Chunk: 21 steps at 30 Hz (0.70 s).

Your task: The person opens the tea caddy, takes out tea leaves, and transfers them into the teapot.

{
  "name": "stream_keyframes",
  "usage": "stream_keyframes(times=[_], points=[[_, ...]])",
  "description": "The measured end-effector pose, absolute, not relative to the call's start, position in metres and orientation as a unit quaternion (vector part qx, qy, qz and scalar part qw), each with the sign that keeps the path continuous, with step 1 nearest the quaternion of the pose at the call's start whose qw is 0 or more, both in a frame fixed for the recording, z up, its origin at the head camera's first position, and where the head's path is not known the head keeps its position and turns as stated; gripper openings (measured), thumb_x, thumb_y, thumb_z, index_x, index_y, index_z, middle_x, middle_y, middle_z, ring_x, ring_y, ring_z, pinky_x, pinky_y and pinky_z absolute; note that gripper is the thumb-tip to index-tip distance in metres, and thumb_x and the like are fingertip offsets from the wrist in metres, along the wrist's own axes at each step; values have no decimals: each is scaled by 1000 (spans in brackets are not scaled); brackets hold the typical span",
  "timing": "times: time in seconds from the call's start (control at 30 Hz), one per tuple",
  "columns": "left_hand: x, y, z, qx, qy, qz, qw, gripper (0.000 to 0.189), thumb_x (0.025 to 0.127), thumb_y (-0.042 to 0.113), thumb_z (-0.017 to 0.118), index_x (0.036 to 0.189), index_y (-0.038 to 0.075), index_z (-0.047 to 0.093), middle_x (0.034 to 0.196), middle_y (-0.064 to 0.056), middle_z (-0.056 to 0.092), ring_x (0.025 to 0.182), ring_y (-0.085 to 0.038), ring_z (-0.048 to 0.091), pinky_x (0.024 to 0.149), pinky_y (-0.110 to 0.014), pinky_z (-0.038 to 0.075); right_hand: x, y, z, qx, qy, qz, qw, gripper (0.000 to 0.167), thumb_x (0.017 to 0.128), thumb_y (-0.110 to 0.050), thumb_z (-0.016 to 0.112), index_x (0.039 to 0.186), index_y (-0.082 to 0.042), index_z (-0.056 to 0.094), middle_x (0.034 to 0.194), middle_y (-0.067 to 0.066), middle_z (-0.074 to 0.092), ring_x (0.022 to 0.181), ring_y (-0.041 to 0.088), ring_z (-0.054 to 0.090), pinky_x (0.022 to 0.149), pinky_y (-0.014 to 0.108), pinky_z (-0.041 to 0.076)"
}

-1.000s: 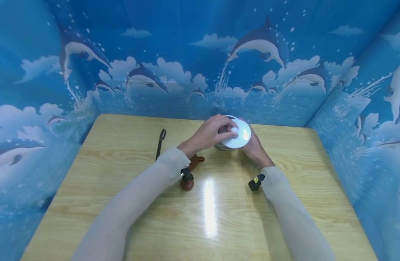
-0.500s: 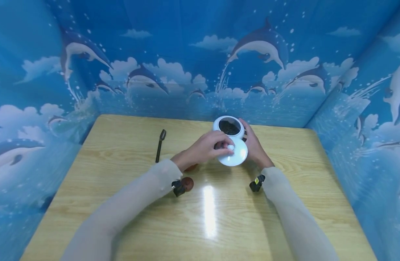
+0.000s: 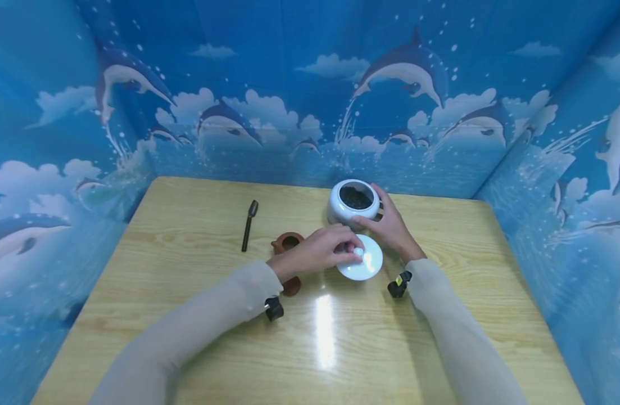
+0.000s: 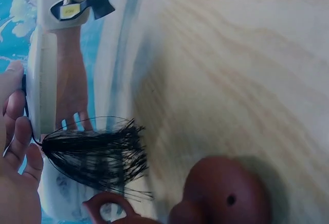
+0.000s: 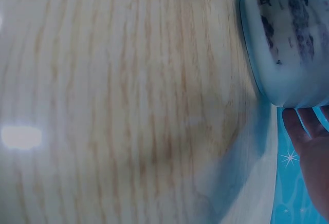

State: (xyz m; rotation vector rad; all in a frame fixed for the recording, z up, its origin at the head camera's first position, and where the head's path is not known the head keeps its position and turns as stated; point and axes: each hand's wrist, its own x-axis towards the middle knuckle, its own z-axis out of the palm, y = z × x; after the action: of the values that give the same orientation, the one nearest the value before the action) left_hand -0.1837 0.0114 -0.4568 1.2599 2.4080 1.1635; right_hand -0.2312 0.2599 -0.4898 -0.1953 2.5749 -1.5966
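A round white lid (image 3: 366, 264) hangs over the table, and my left hand (image 3: 324, 247) pinches its knob between thumb and fingers. In the left wrist view the lid (image 4: 42, 82) is seen edge-on, with a black tassel (image 4: 95, 154) trailing from its knob. Behind it stands a white jar (image 3: 338, 211), uncovered, with dark tea leaves (image 3: 354, 197) inside. My right hand (image 3: 392, 225) holds the jar at its right side, thumb in front. Dark painted marks show on the jar (image 5: 288, 29) in the right wrist view.
Partly hidden under my left forearm are a brown clay teapot (image 3: 285, 241), without its lid on, and its small round lid (image 3: 292, 287). A dark tea scoop (image 3: 249, 225) lies to their left on the wooden table (image 3: 466, 236). A blue dolphin-print curtain (image 3: 269, 84) encloses the back and sides.
My left hand has lifted the lid off the jar and brought it toward me, uncovering the tea leaves. The right hand has stayed at the jar, its thumb now visible in front.
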Motion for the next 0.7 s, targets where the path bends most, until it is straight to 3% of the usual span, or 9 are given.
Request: stream_keyframes(times=[0.23,0.5,0.7], points=[[-175,20,-470,420,815,384,109,24,105,33,76,122,16,77,104,6,68,98,-8,58,87,-26,51,-231,259,-490,-61,849,-523,46,108,96,-47,85,176,-29,14,180,9,24,159,41,37,124,61,42],[-167,26,-489,409,829,365,112,26,103,33,78,123,17,78,105,6,71,99,-7,61,96,-29,51,-230,258,-489,-58,856,-511,48,112,94,-49,86,176,-30,12,180,11,25,156,43,41,123,60,44],[-161,29,-494,411,834,352,110,24,103,32,78,120,16,78,103,6,71,97,-6,61,90,-23,51,-230,258,-490,-56,858,-509,44,112,94,-48,87,176,-29,13,179,11,25,157,43,39,124,61,42]])
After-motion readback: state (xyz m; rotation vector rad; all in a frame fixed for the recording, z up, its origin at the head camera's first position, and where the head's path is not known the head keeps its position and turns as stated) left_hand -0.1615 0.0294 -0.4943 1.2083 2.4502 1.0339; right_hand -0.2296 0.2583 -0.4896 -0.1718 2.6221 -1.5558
